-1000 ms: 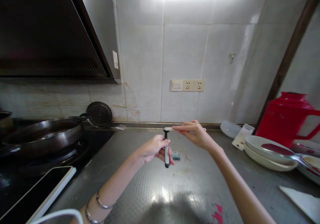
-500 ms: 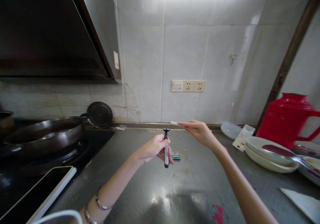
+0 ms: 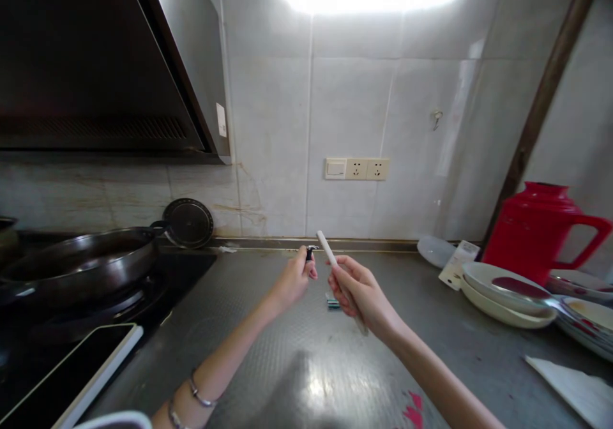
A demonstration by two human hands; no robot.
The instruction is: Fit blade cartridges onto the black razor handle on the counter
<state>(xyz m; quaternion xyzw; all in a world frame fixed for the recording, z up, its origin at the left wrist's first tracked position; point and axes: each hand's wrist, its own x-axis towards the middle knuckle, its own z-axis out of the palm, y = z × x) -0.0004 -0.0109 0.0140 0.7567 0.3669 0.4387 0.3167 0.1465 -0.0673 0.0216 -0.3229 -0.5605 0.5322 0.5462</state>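
My left hand (image 3: 293, 282) is closed round a razor handle (image 3: 309, 254); only its dark top end shows above the fingers. Just to the right, my right hand (image 3: 359, 288) grips a slim white stick-like tool (image 3: 327, 248), tilted with its tip up and to the left. The two hands are close together but apart, above the metal counter (image 3: 268, 365). Partly hidden behind my right hand, a small teal and black razor cartridge (image 3: 332, 301) lies on the counter.
On the left are a steel pan (image 3: 86, 263) on the stove and a phone (image 3: 71, 378). At the right stand a red thermos (image 3: 536, 231), stacked bowls (image 3: 507, 295), a white card (image 3: 458, 265) and a white sheet (image 3: 575, 384). A black disc (image 3: 188, 223) leans on the wall.
My right hand has come down and the white tool now points up to the left. My left hand has turned and moved slightly left and up, covering most of the razor handle.
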